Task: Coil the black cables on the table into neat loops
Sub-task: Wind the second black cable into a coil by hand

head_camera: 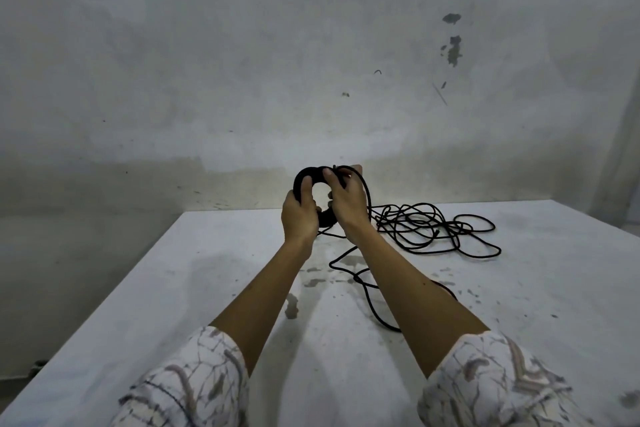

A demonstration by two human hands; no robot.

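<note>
Black cable fills both grips: I see my left hand (299,213) curled round the left side of the coiled bundle (306,177), raised above the table (173,288), while my right hand (346,199) pinches the strand feeding over the top. From that hand the loose cable (436,229) runs down and off to the right, into a tangled heap lying flat on the white surface. I judge the right hand nearer the slack, so it should draw the next loop.

Both hands hold the coil (304,177) above the table (173,288), loose cable (433,229) lying right.
</note>
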